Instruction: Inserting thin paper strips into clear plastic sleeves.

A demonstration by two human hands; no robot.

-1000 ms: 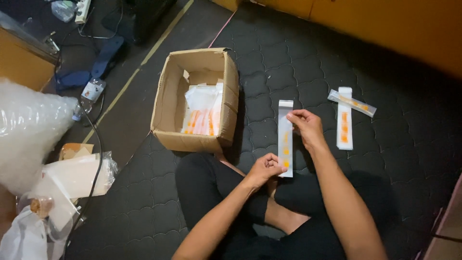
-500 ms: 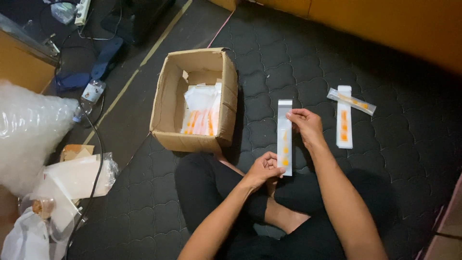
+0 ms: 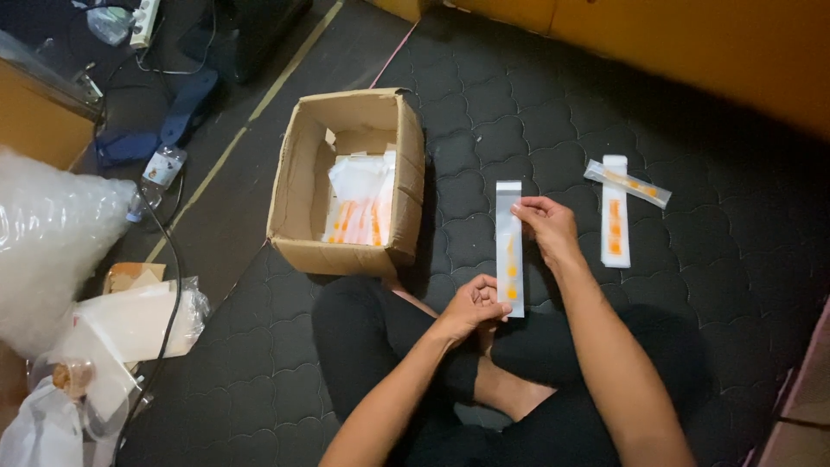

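I hold a long narrow clear packet (image 3: pixel 509 246) with orange contents upright over my lap. My left hand (image 3: pixel 471 307) pinches its lower end. My right hand (image 3: pixel 545 227) grips its upper part near the white flap. Two similar packets (image 3: pixel 616 221) lie on the dark mat to the right, one straight and one (image 3: pixel 628 182) laid crosswise over its top. An open cardboard box (image 3: pixel 298 186) stands to the left with more packets (image 3: pixel 359 207) of the same kind inside.
A bulky clear plastic bag (image 3: pixel 47 246) and loose white wrappers (image 3: pixel 130 324) lie at the left edge. Cables, a power strip (image 3: pixel 141 22) and a blue object (image 3: pixel 186 108) sit at the upper left. An orange wall (image 3: pixel 692 52) runs along the back.
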